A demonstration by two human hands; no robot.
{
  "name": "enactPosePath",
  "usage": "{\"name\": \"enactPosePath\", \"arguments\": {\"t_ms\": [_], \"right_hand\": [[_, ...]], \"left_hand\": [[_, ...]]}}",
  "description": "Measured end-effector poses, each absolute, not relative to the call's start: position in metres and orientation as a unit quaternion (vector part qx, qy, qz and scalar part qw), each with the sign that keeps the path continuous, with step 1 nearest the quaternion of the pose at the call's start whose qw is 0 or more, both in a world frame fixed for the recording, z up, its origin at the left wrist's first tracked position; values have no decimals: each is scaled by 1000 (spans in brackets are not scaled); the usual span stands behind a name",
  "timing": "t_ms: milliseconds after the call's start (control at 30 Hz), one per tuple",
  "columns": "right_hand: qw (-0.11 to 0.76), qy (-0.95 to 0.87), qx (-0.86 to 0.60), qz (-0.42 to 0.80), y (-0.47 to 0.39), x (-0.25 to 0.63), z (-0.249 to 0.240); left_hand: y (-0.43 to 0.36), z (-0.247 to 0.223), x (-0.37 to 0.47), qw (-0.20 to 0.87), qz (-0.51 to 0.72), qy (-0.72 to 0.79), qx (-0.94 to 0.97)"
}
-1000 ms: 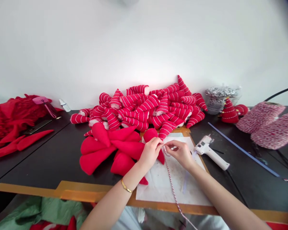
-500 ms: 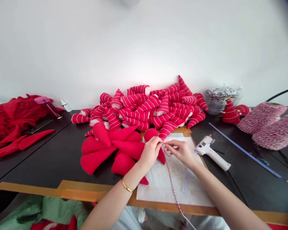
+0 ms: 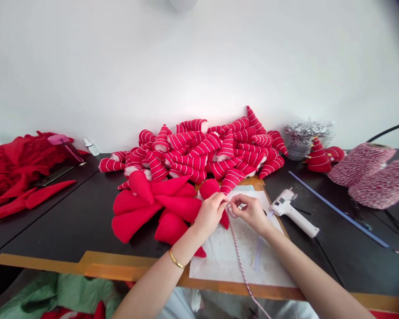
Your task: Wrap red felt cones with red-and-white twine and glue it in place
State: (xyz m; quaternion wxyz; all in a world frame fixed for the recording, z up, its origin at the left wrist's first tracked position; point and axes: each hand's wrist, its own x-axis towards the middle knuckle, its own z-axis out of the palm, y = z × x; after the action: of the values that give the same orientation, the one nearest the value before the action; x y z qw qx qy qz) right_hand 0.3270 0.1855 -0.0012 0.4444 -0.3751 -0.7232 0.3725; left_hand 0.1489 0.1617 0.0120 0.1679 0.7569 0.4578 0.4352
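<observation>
Over a white sheet (image 3: 226, 261), my left hand (image 3: 213, 210) pinches the upper end of a red-and-white twisted cord (image 3: 240, 257). My right hand (image 3: 250, 212) is beside it, thumb and forefinger pressed together at the same cord, whose small loops show between the hands. From there the cord hangs down over the table's front edge. Plain red felt cones (image 3: 136, 219) lie against my left hand. Behind the fingertips is a heap of red cones with white stitched lines (image 3: 199, 148). A white glue gun (image 3: 294, 213) lies to the right of my right hand.
Two large red-and-white cord spools (image 3: 382, 181) stand at the right, near a blue strip (image 3: 339, 210). A decorated red cone (image 3: 319, 156) and a tub of silvery material (image 3: 307, 137) are behind. Red fabric (image 3: 16, 164), a phone (image 3: 55, 176) and a small bottle (image 3: 91, 147) lie left.
Both hands have shifted very slightly right and down, still close together at the cord. The fingers of my right hand are bent more.
</observation>
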Motion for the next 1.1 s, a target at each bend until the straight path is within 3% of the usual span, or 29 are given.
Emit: {"name": "enactPosePath", "arguments": {"t_ms": [267,633,900,1100], "right_hand": [[445,-699,-370,419,187,328,-4],[431,-728,-368,386,188,328,-3],[440,-622,-350,544,183,327,10],[443,-608,-319,577,182,331,17]], "left_hand": [[161,15,148,158,447,461,750],[159,11,152,181,422,469,755],[158,26,153,476,458,473,582],[161,30,152,521,470,452,551]]}}
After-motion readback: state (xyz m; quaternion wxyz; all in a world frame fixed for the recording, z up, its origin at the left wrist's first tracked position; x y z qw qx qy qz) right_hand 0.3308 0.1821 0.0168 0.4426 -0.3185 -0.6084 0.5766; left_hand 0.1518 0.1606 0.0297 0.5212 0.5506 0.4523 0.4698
